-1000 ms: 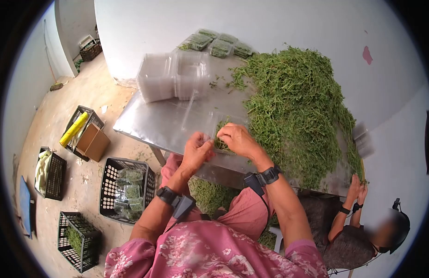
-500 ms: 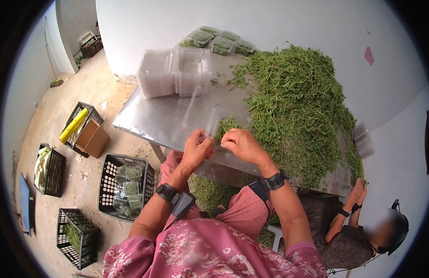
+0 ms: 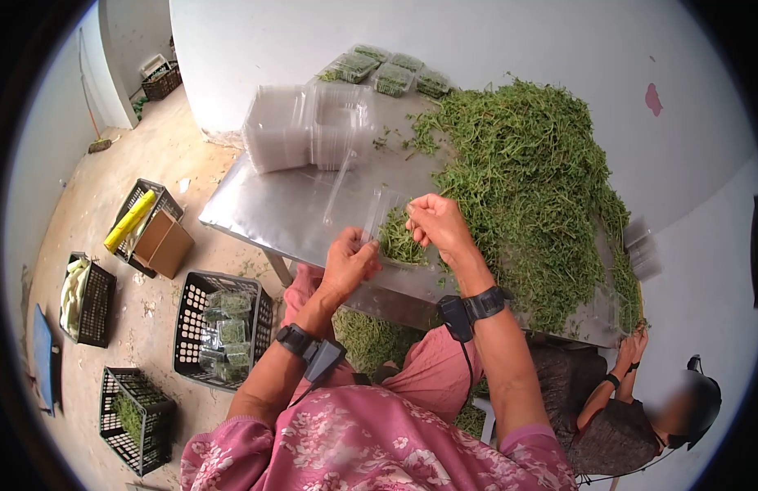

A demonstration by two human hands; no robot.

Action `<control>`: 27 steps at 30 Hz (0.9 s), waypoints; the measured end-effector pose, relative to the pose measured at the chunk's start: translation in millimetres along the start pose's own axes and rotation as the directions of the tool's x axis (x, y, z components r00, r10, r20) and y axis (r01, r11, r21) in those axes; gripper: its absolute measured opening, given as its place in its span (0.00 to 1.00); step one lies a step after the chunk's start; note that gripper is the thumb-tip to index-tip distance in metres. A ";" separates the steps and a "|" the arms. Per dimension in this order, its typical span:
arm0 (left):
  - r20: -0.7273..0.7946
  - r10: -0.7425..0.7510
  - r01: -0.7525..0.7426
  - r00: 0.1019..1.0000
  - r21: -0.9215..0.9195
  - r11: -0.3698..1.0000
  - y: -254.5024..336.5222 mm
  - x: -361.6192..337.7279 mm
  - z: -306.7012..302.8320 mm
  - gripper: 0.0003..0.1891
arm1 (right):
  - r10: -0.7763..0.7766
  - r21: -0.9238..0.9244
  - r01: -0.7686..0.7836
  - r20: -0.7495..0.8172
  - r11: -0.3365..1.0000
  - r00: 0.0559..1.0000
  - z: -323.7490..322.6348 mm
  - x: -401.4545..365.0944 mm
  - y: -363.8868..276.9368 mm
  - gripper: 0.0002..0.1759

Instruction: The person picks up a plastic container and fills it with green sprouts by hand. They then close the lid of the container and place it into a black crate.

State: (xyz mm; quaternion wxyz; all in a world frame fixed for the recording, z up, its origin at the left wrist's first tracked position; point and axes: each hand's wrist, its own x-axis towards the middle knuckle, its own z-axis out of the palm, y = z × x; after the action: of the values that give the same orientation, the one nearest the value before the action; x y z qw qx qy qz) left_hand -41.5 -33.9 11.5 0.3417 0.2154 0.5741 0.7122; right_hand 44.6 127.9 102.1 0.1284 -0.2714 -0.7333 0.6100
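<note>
A clear plastic clamshell box (image 3: 381, 202) sits at the near edge of the metal table (image 3: 272, 203), its lid raised on the left. Green sprigs (image 3: 400, 240) lie inside it. My left hand (image 3: 352, 260) is closed on the left side of the box. Over the box's right side, my right hand (image 3: 440, 227) is closed with thumb and fingertips pinched together just above the sprigs; what is between them is too small to make out. A large heap of greens (image 3: 518, 196) spreads over the table to the right.
Stacked clear boxes (image 3: 309, 127) stand at the table's back left, with several filled boxes (image 3: 393, 79) behind. On the floor to the left are black crates, one holding filled boxes (image 3: 232, 331). A co-worker (image 3: 624, 409) sits at the right beside the table.
My right hand has moved up and to the right, uncovering more of the sprigs in the box. My left hand stays at the box's left side. The co-worker's hands have shifted slightly.
</note>
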 end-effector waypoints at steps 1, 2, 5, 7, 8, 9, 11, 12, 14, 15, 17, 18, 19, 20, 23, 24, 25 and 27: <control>0.000 0.005 -0.005 1.000 0.001 1.000 0.2 0.1 -0.5 0.11 | 0.017 0.018 -0.018 0.017 1.000 1.000 -0.6 1.6 2.2 0.10; 0.000 0.006 -0.006 1.000 -0.001 1.000 -0.3 0.4 -1.1 0.11 | 0.034 0.035 -0.036 0.035 0.999 0.999 -2.2 2.8 4.6 0.10; 0.002 0.002 -0.002 1.000 -0.011 1.000 -1.4 0.2 -0.8 0.10 | 0.014 0.086 -0.020 0.062 0.996 0.998 -5.7 5.8 7.3 0.10; 0.003 -0.001 0.001 1.000 -0.022 1.000 0.7 -0.9 0.0 0.10 | -0.021 -0.018 0.021 0.024 1.000 1.000 -5.8 8.6 8.7 0.09; 0.006 0.001 -0.001 1.000 -0.022 1.000 0.0 -1.0 0.1 0.10 | -0.042 -0.140 0.040 -0.016 0.989 0.999 -4.1 10.2 10.5 0.09; 0.010 0.005 -0.004 1.000 -0.022 1.000 -1.0 -0.4 -0.4 0.10 | -0.068 -0.260 0.053 -0.052 0.964 0.996 -3.4 11.8 13.2 0.09; 0.011 0.009 -0.009 1.000 -0.016 1.000 -0.3 0.5 -0.7 0.10 | -0.420 -0.558 0.319 -0.060 0.766 0.905 -8.7 15.4 34.9 0.09; 0.007 0.008 -0.008 1.000 -0.011 1.000 0.1 0.5 -0.5 0.10 | -0.576 -0.683 0.412 -0.016 0.603 0.817 -5.9 11.9 31.9 0.10; 0.002 0.003 -0.003 1.000 -0.011 1.000 -1.0 -0.4 -0.9 0.10 | -0.528 -0.688 0.344 -0.068 0.639 0.847 -7.2 1.7 24.9 0.10; 0.005 0.000 0.000 1.000 -0.016 1.000 -1.9 0.2 -1.2 0.10 | -0.501 -0.689 0.304 -0.099 0.657 0.860 -6.6 -6.1 15.7 0.10; 0.015 -0.006 0.006 1.000 -0.019 1.000 -1.9 0.2 0.2 0.10 | -0.517 -0.685 0.332 -0.076 0.648 0.853 -6.3 -15.5 4.6 0.09; 0.017 -0.007 0.008 1.000 -0.019 1.000 0.3 -0.5 0.5 0.10 | -0.527 -0.683 0.348 -0.064 0.642 0.848 -5.7 -17.1 2.3 0.09; 0.017 -0.008 0.008 1.000 -0.018 1.000 1.8 -1.1 0.6 0.10 | -0.506 -0.673 0.369 -0.009 0.641 0.862 -4.4 -17.5 3.3 0.09; 0.013 -0.006 0.006 1.000 -0.010 1.000 2.2 -1.4 0.7 0.10 | -0.485 -0.661 0.392 0.048 0.640 0.873 -2.0 -18.4 5.3 0.09; 0.004 0.003 -0.003 1.000 -0.007 1.000 2.9 -2.2 0.4 0.10 | -0.361 -0.774 0.398 0.234 0.493 0.903 6.8 -22.0 7.7 0.04; 0.007 0.005 -0.005 1.000 -0.021 1.000 2.2 -2.6 0.4 0.09 | -0.305 -0.831 0.387 0.278 0.399 0.911 7.8 -16.7 18.7 0.04; 0.015 0.007 -0.006 1.000 -0.035 0.999 1.7 -2.6 1.1 0.09 | -0.242 -0.878 0.374 0.309 0.300 0.920 8.6 -12.6 26.7 0.05; 0.025 -0.002 0.003 1.000 -0.027 1.000 1.1 -1.6 -0.2 0.09 | -0.130 -0.874 0.354 0.329 0.332 0.935 8.3 -3.5 26.2 0.10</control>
State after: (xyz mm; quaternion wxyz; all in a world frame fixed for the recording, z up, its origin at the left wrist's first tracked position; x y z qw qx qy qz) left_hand -40.8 -35.3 12.7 0.3524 0.2188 0.5606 0.7167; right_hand 49.5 122.0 75.4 -0.0298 -0.1207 -0.9879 0.0927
